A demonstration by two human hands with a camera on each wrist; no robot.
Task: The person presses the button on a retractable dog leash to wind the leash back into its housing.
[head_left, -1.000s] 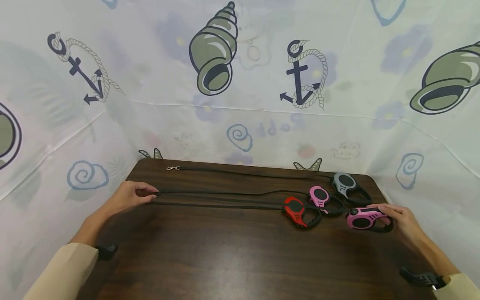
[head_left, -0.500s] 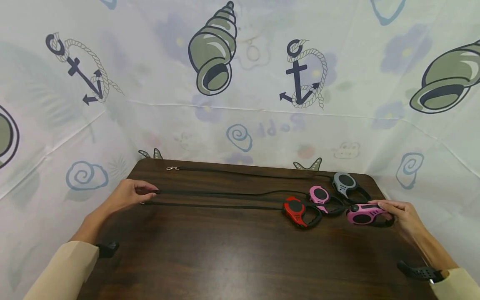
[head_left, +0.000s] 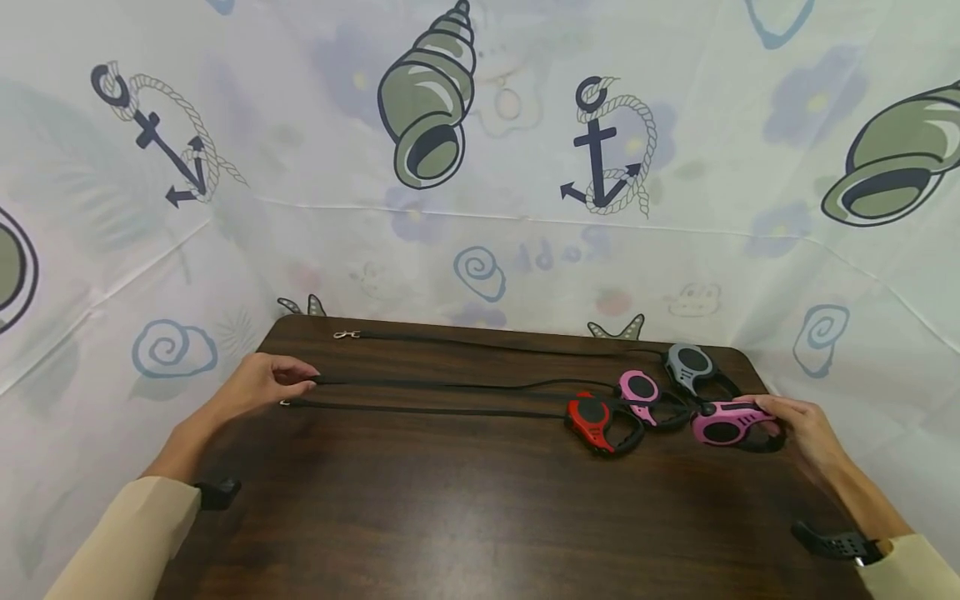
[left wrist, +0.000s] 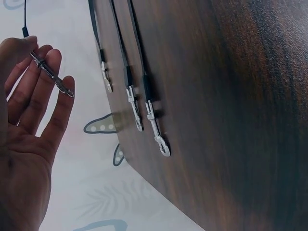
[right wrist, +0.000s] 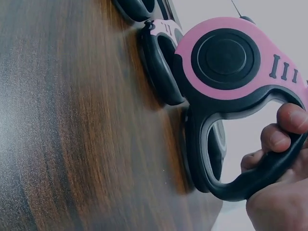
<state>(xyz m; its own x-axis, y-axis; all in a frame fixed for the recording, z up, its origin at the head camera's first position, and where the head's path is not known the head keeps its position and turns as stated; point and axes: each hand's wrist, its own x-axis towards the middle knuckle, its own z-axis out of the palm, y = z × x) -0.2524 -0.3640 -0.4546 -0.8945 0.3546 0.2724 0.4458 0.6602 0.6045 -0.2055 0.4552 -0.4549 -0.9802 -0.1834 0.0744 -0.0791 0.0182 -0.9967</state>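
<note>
In the head view, my right hand (head_left: 806,433) grips the black handle of a pink retractable dog leash (head_left: 722,423), held above the table at the right. The right wrist view shows the fingers curled round that handle (right wrist: 240,185). Far to the left, my left hand (head_left: 262,385) pinches the end of its dark cord beside a metal snap hook (left wrist: 53,77). The cord runs across between the hands. Beneath it, a red leash (head_left: 591,419), a second pink leash (head_left: 638,393) and a grey leash (head_left: 687,367) lie with their cords drawn out leftward.
A dark wooden table (head_left: 450,508) carries the leashes near its far edge. Patterned cloth walls (head_left: 495,150) rise behind and at both sides. Three snap hooks lie at the table's left, among them a silver hook (left wrist: 158,134) nearest the camera.
Both hands have risen slightly, the held pink leash and its cord moving up with them. The hook end of the red leash's cord has come into sight below my left hand.
</note>
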